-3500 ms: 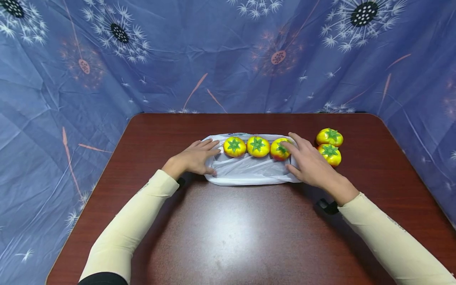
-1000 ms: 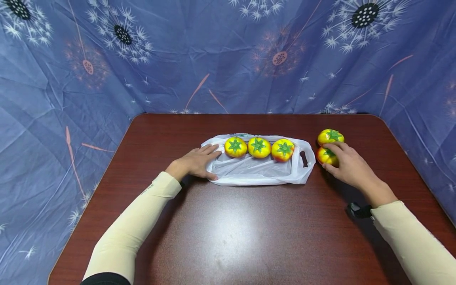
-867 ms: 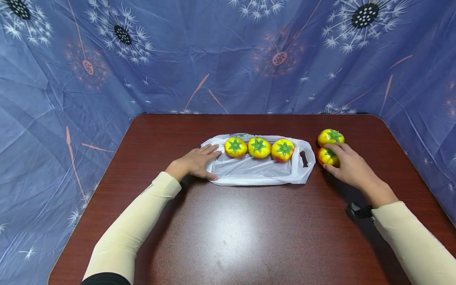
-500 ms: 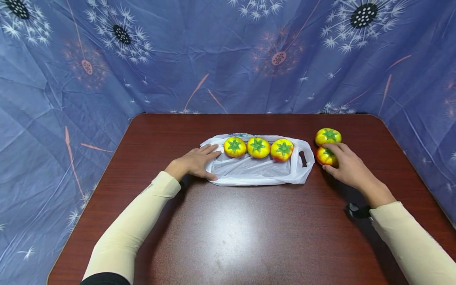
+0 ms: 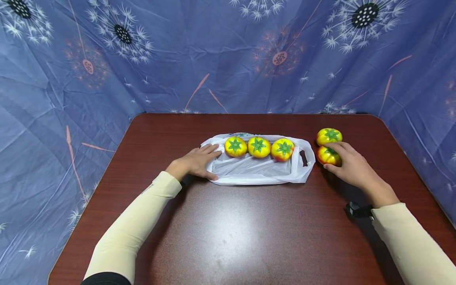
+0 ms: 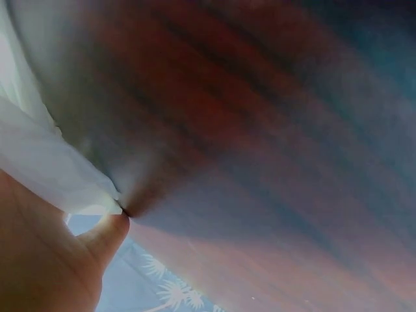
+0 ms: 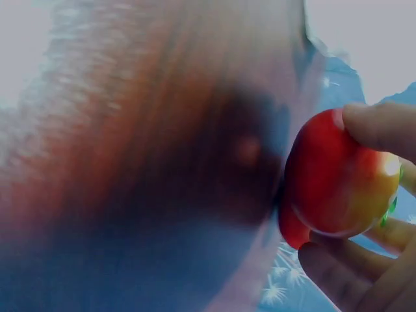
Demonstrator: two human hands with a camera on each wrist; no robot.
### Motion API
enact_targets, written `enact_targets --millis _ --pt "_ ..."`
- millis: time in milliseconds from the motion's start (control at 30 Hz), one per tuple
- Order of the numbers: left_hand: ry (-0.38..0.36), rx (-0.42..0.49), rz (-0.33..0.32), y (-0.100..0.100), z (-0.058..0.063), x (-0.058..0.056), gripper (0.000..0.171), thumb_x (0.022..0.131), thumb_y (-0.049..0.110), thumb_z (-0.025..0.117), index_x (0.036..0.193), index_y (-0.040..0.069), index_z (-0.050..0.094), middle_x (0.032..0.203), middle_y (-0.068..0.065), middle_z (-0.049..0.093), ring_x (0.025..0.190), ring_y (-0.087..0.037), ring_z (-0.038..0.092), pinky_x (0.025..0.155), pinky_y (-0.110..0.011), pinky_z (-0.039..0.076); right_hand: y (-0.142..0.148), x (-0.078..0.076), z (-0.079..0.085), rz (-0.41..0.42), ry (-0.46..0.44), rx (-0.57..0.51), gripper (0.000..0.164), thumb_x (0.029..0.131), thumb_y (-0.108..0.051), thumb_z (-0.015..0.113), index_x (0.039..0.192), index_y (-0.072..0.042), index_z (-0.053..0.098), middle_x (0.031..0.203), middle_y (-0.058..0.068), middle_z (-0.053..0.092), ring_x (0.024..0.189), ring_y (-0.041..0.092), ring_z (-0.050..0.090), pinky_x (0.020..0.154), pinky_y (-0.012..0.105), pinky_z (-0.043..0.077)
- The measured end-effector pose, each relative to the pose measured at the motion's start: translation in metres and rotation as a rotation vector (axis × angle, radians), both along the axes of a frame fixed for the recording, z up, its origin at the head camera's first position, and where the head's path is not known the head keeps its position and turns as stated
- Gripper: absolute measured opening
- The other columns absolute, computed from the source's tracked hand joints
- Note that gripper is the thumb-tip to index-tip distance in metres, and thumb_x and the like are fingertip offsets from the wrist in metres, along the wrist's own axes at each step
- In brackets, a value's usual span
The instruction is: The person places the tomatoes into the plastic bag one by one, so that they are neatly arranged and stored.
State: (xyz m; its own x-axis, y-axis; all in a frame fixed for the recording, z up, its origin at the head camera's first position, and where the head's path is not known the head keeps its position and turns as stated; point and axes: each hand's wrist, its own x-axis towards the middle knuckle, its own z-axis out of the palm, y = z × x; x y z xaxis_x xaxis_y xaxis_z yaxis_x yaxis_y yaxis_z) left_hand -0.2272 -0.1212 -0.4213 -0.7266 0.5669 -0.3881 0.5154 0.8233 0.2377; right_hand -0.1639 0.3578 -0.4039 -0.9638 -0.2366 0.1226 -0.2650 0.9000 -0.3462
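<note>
A white plastic bag (image 5: 253,181) lies flat at the middle of the table, its handle toward the right. Three glossy yellow-red tomatoes with green star-shaped tops stand in a row on it: left (image 5: 235,147), middle (image 5: 259,147) and right (image 5: 282,149). My left hand (image 5: 195,162) rests with spread fingers on the bag's left end; in the left wrist view its thumb (image 6: 107,242) meets the plastic edge. To the right of the bag, my right hand (image 5: 350,166) grips a fourth tomato (image 7: 335,179) between thumb and fingers. Directly behind that one sits another tomato (image 5: 328,136).
The dark red-brown wooden table (image 5: 228,221) has rounded back corners. A blue cloth (image 5: 213,59) with dandelion prints hangs behind it and along both sides.
My right hand has moved right from the bag's right end to the nearer of the two tomatoes there and taken hold of it. My left hand has barely moved.
</note>
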Motion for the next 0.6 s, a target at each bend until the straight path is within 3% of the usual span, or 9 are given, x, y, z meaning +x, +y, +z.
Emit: enact_targets --millis 600 --pt "0.009 0.005 0.002 0.0 0.001 0.001 0.096 0.083 0.057 0.069 0.159 0.02 0.022 0.17 -0.003 0.005 0.158 -0.029 0.005 0.125 -0.057 0.012 0.003 0.001 0.03 0.017 0.14 -0.043 0.069 0.078 -0.012 0.081 0.139 -0.005 0.051 0.135 0.028 0.048 0.113 0.047 0.05 0.085 0.064 0.042"
